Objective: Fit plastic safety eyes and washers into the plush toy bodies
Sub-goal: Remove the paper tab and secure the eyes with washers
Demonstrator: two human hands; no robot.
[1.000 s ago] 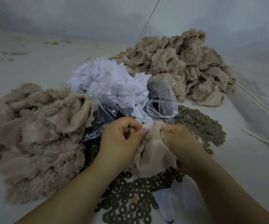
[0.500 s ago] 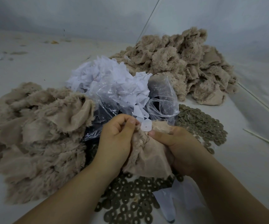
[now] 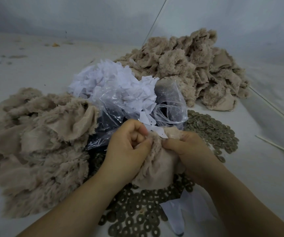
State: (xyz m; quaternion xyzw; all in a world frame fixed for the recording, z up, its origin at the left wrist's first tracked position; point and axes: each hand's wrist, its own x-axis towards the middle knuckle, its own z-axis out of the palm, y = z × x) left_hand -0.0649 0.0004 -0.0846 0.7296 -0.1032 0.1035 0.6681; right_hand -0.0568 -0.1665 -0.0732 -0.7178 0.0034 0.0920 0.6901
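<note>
A beige plush toy body (image 3: 156, 166) is bunched between both hands in the lower middle of the head view. My left hand (image 3: 126, 144) grips its furry left side with curled fingers. My right hand (image 3: 187, 147) holds its right side, thumb pressed on the top edge near a small white paper piece (image 3: 161, 133). Several dull green washers (image 3: 137, 218) lie scattered below the hands, and more washers (image 3: 211, 130) lie to the right. No safety eye is visible; whatever my fingers hold inside the fabric is hidden.
A pile of beige plush bodies (image 3: 35, 142) lies at the left, another plush pile (image 3: 189, 65) at the back right. A clear plastic bag (image 3: 168, 106) and a heap of white paper pieces (image 3: 114, 82) sit between them. Thin white sticks (image 3: 278, 147) lie at the right.
The plush body has been turned and bunched tighter between my hands. My left fingers have curled in more, and my right thumb has shifted along the top edge.
</note>
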